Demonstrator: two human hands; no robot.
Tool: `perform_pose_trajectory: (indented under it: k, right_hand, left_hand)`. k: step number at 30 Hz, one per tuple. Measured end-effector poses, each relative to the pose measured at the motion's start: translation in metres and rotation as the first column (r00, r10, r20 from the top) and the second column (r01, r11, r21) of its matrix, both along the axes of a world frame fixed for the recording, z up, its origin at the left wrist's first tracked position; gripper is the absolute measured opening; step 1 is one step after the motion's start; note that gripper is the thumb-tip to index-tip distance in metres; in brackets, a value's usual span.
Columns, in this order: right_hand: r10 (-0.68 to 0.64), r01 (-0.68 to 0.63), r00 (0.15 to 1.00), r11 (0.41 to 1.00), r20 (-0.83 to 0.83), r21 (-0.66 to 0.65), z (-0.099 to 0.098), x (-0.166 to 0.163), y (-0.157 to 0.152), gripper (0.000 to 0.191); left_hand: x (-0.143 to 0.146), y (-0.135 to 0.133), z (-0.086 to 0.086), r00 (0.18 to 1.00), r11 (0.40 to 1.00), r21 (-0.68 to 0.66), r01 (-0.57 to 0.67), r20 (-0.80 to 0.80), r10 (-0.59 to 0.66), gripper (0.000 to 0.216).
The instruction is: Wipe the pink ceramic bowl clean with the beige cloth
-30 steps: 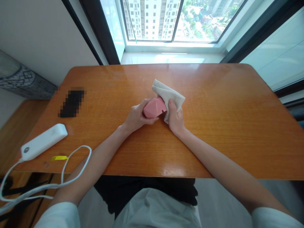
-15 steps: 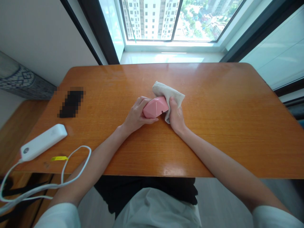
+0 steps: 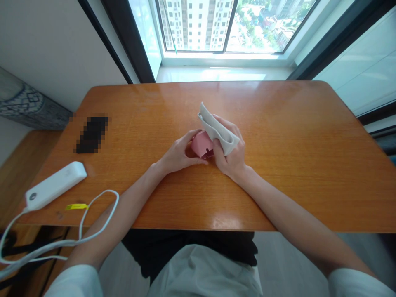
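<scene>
My left hand (image 3: 179, 152) is curled around the left side of a small pink faceted object (image 3: 201, 144), thumb in front and fingers behind. Its exact kind I cannot make out; a dark notch shows on the side facing me. In my right hand (image 3: 232, 159) is a folded white cloth (image 3: 218, 132), pinched between thumb and fingers. The cloth stands tilted above the pink object's right side and hides part of it. Both hands are near the middle of the wooden table (image 3: 293, 165).
On the table's left are a white power strip (image 3: 57, 185), a white cable (image 3: 113, 194) with a yellow tag (image 3: 76, 206) crossing by my left forearm, and a dark pixelated patch (image 3: 93, 135). A window (image 3: 229, 29) lies beyond the far edge.
My right hand has turned, so the cloth now lies folded across its palm side rather than draped behind the pink object. The pink object has tilted, showing more of its notched side.
</scene>
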State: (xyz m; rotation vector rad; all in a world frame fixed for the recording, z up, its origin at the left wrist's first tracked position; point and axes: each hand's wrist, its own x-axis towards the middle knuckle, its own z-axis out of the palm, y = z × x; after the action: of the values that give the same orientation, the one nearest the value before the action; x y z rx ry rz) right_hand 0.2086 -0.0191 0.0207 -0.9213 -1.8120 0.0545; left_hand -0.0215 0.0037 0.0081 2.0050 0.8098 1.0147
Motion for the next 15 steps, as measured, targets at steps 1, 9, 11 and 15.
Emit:
perform_pose_trajectory:
  k: [1,9,11,15]
  right_hand:
    - [0.003,-0.004,0.999,1.0,0.045,0.028,0.003,0.001,-0.001,0.054]
    - [0.008,-0.072,0.942,0.981,0.335,0.178,0.019,-0.004,-0.011,0.07]
    - [-0.002,-0.08,0.926,0.976,0.378,0.201,0.02,-0.007,-0.013,0.069]
    - [0.001,-0.082,0.91,0.981,0.415,0.177,0.022,-0.009,-0.014,0.07]
  left_hand:
    - [0.0,-0.001,0.0,1.0,1.0,-0.007,0.007,0.009,-0.007,0.1]
    - [0.005,-0.003,-0.004,0.994,0.989,-0.149,-0.002,-0.112,-0.015,0.051]
    - [0.005,-0.002,-0.005,0.988,0.996,-0.089,0.026,-0.147,-0.038,0.041]
    - [0.004,-0.001,-0.008,0.994,0.998,-0.001,0.057,-0.091,-0.056,0.062]
